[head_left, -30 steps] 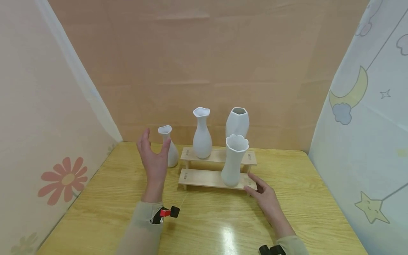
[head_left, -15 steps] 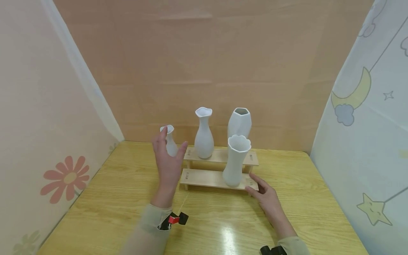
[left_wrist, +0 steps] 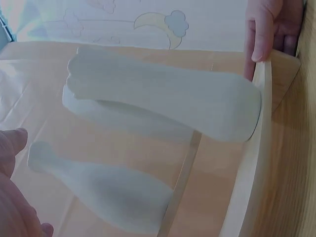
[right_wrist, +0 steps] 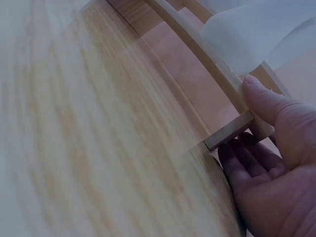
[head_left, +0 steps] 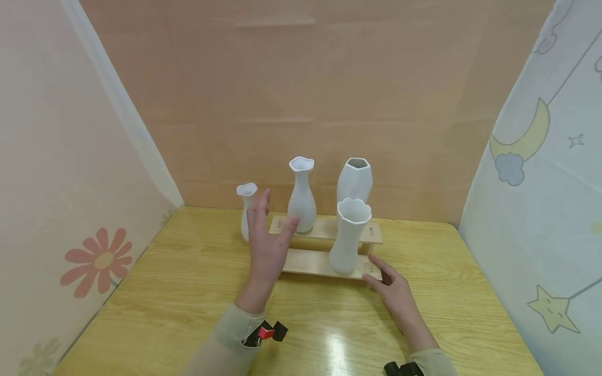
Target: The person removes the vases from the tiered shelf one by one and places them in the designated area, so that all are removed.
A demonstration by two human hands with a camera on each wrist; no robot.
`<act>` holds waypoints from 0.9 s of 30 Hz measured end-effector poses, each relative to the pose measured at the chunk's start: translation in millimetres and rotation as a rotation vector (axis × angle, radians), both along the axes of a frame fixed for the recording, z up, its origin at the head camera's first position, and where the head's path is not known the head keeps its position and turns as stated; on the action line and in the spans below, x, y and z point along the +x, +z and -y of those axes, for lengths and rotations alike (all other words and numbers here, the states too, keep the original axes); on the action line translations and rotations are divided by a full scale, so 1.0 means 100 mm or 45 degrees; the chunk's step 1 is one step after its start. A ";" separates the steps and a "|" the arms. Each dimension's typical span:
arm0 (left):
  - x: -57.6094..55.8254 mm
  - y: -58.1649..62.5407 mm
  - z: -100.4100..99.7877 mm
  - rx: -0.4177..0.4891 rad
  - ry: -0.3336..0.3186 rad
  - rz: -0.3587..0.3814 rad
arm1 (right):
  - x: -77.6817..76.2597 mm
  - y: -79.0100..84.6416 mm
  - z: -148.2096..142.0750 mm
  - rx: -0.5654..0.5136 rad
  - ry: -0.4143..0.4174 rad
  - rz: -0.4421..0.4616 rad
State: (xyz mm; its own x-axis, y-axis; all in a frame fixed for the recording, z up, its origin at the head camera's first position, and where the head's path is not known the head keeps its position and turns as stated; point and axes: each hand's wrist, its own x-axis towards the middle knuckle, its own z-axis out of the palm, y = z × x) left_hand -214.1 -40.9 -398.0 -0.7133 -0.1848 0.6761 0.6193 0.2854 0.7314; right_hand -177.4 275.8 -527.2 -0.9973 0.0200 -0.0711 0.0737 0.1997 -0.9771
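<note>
My left hand is held up in front of the left end of a two-step wooden shelf, thumb and fingers spread, nothing between them. In the head view it overlaps a small white vase standing on the table left of the shelf. A slim-necked white vase stands upright on the upper step. Beside it is a faceted white vase, partly hidden by a scallop-rimmed white vase on the lower step. My right hand grips the lower step's right end, its thumb on the board and fingers curled below.
The shelf stands on a wood-grain table, towards its back edge. An orange-brown cloth hangs behind. Printed side cloths flank the table, with a flower on the left and a moon on the right.
My left hand has moved right, passing in front of the small vase to the shelf's left end. My right hand stays on the shelf, and the vases keep their places.
</note>
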 end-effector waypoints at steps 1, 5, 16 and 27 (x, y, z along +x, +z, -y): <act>0.01 0.00 -0.02 -0.001 -0.012 0.003 | 0.00 0.00 0.00 -0.003 0.002 0.000; 0.06 -0.01 -0.14 -0.025 -0.048 0.016 | -0.01 0.00 0.00 -0.010 0.005 0.004; 0.15 0.00 -0.57 -0.002 -0.194 0.111 | 0.00 -0.01 -0.01 -0.002 -0.005 0.008; 0.21 -0.10 -0.91 0.079 -0.284 0.178 | 0.01 0.01 -0.01 -0.008 -0.004 -0.003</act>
